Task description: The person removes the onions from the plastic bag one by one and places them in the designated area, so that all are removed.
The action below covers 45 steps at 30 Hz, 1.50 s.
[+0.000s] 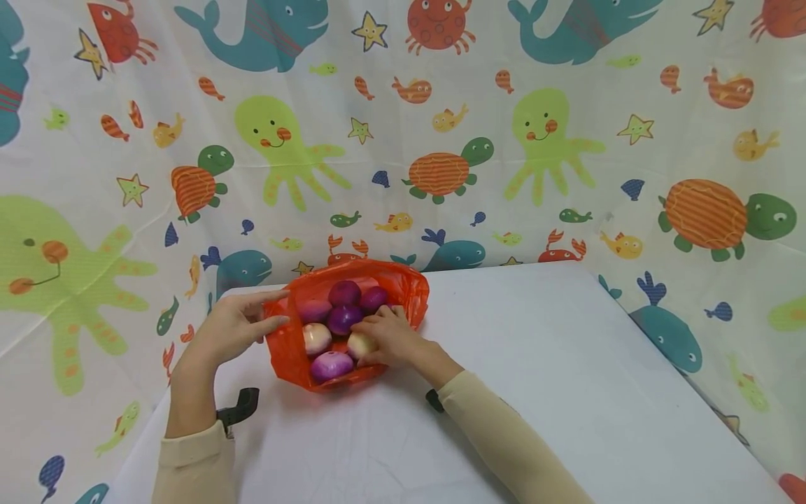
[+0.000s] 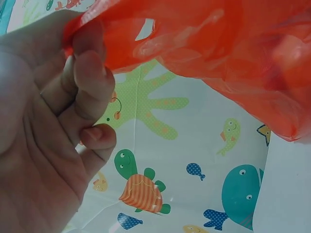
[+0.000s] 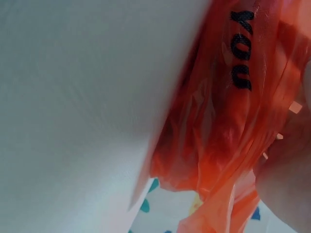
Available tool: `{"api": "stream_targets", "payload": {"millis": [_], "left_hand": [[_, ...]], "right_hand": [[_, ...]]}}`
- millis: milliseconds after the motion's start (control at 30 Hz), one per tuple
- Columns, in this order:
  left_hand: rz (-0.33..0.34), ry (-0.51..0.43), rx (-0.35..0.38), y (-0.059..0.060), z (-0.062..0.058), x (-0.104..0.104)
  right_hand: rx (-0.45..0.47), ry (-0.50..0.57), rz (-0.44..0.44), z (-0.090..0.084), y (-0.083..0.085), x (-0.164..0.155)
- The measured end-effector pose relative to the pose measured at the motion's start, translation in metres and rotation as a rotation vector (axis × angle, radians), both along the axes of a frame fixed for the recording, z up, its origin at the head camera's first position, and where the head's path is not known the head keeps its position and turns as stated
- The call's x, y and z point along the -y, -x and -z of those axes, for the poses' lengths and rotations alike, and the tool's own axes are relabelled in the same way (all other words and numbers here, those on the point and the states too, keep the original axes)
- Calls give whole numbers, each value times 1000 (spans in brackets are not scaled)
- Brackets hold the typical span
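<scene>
An orange-red plastic bag [image 1: 286,357] lies on its side on the table, its mouth towards me. Inside are several red onions [image 1: 344,320], most of them purple and a few pale. At the left, my left hand [image 1: 229,329] pinches the bag's edge between thumb and fingers; the left wrist view shows the film [image 2: 126,48] stretched from the fingertips. My right hand [image 1: 397,339] reaches into the mouth from the right, its fingers curled over a pale onion [image 1: 360,346] and hiding part of it. Black lettering [image 3: 241,51] shows on the bag in the right wrist view.
The bag rests towards the far left of a white-covered table [image 1: 535,364]. Behind and beside the table hangs a curtain [image 1: 390,119] printed with sea animals. Black wrist mounts [image 1: 239,407] stick out near my sleeves.
</scene>
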<state>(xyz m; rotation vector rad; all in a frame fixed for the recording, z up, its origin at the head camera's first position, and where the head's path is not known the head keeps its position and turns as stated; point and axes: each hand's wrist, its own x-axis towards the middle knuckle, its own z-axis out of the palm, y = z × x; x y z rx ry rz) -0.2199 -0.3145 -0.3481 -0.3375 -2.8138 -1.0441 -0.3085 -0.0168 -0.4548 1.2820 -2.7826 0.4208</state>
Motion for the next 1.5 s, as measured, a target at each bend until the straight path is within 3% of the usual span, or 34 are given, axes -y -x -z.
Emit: {"api": "stream_targets", "payload": {"millis": [200, 433, 700, 1000, 1367, 1500], "left_hand": [[11, 6, -12, 3, 2, -2], [6, 2, 13, 3, 2, -2], [5, -14, 27, 1, 2, -2], [7, -12, 23, 1, 2, -2], [7, -14, 23, 1, 2, 0], [17, -18, 11, 2, 3, 1]], "right_hand": [[82, 208, 2, -10, 2, -14], [11, 463, 13, -24, 5, -36], [43, 730, 135, -27, 25, -74], [-56, 841, 338, -16, 52, -124], [-80, 899, 540, 1, 69, -168], [-40, 919, 614, 6, 72, -185]]}}
